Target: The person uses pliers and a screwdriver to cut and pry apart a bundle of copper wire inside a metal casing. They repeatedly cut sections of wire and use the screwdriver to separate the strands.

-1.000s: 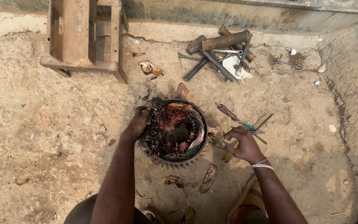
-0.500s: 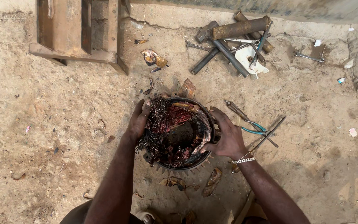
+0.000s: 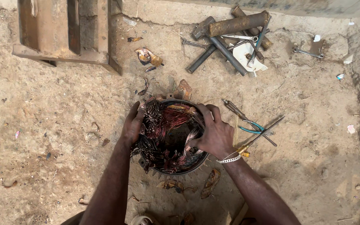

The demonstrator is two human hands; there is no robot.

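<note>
Motor shell (image 3: 169,166) flat on sandy ground (image 3: 55,125), below hammers (image 3: 230,37). Left hand (image 3: 132,125) clamped on its rim, right hand (image 3: 213,133) gripping copper wire (image 3: 167,125). Mostly still packed, barely started.

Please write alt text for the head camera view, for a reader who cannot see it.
Both hands, left hand and right hand, grip a round metal motor shell full of tangled copper wire on sandy ground. Pliers lie beside it; pipes lie farther off.
</note>
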